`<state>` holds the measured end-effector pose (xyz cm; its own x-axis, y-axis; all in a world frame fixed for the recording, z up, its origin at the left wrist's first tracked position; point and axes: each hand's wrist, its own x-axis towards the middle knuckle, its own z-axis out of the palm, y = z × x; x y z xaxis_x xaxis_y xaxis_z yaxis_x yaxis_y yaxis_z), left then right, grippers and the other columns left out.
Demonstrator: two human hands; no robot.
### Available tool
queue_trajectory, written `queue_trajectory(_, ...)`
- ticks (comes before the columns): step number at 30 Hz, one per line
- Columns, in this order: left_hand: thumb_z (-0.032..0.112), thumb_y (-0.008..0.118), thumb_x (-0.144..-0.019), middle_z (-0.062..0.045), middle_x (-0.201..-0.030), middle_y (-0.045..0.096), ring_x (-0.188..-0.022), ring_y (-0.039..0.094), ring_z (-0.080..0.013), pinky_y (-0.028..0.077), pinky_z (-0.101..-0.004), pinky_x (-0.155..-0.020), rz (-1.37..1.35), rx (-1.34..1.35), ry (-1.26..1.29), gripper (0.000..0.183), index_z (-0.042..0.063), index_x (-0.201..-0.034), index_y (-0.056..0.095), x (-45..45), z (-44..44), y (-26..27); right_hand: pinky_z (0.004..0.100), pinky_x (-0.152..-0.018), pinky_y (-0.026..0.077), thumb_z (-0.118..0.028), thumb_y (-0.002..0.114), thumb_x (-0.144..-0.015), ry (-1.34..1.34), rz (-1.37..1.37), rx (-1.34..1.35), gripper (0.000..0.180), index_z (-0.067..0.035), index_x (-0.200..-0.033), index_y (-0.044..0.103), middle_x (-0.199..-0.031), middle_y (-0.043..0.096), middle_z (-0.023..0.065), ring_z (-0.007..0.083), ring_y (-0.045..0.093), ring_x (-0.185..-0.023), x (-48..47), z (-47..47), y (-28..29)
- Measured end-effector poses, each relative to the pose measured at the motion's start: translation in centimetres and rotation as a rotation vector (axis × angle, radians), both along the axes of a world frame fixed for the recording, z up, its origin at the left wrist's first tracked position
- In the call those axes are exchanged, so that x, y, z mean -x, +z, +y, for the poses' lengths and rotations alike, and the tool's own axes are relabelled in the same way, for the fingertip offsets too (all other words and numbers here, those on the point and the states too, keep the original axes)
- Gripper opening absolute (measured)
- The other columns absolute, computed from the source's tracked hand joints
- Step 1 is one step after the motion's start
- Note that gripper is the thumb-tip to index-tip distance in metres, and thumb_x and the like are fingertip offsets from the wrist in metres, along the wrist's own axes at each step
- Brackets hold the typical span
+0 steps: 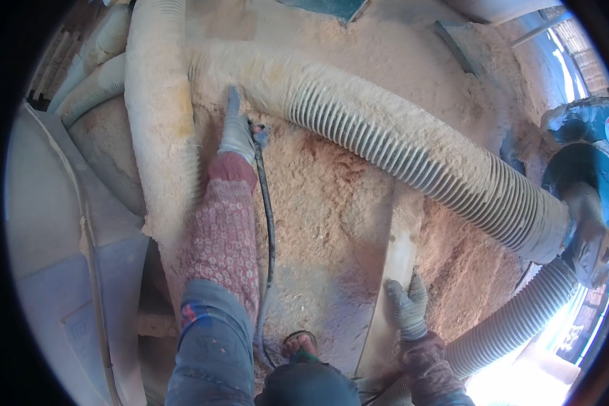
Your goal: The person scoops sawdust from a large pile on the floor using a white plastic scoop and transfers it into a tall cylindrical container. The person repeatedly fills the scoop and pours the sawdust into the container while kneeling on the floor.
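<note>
My left hand, in a dusty grey glove, reaches forward with a finger extended towards the base of a dust-covered corrugated hose. A dark air hose or cable runs down beside its wrist from a small fitting by the fingers; whether the hand grips that fitting cannot be told. My right hand, gloved too, rests on a long flat board at lower right, fingers on its face and thumb spread. Reddish sawdust-like material lies heaped between the two hands and under the hose.
A thick upright hose stands left of my left arm, beside a grey metal casing. A green machine part joins the hoses at right. Another corrugated hose runs at lower right. My sandalled foot is on the dusty floor.
</note>
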<state>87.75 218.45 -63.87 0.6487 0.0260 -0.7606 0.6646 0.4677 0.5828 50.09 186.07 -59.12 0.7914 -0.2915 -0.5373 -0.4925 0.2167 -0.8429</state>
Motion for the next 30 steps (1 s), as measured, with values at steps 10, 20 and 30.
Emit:
queue_trajectory(10,0.088,0.041,-0.077,-0.008,-0.11,0.053,-0.06,0.043,-0.0153,0.037,-0.0283,-0.045,-0.252,-0.121,0.119,0.1,0.016,-0.146,0.036,-1.7,-1.1,0.4,0.0381,-0.073,0.055,-0.02,0.07,-0.083,0.456,-0.138,0.588,0.072,-0.001,-0.144,0.035,-0.101,0.064,0.0219,0.0345,0.069,-0.085,2.9,1.0,-2.7)
queue_trajectory(20,0.098,0.04,-0.064,-0.009,-0.105,0.048,-0.06,0.039,-0.0157,0.03,-0.0254,-0.043,-0.099,-0.004,0.146,0.104,0.017,-0.13,0.044,-2.5,-0.9,1.6,0.0421,-0.059,0.052,-0.015,0.064,-0.087,0.905,-0.253,0.776,0.075,-0.017,-0.152,0.027,-0.096,0.065,0.0202,0.0372,0.066,-0.076,1.6,5.0,-2.8)
queue_trajectory(30,0.095,0.044,-0.066,-0.003,-0.109,0.049,-0.064,0.038,-0.0145,0.035,-0.0241,-0.049,-0.058,-0.045,0.341,0.097,0.02,-0.127,0.048,-3.0,-2.5,0.4,0.0456,-0.072,0.053,-0.02,0.058,-0.091,1.115,-0.129,0.697,0.042,-0.016,-0.132,0.051,-0.116,0.062,0.017,0.0385,0.065,-0.09,-8.0,9.9,-6.2)
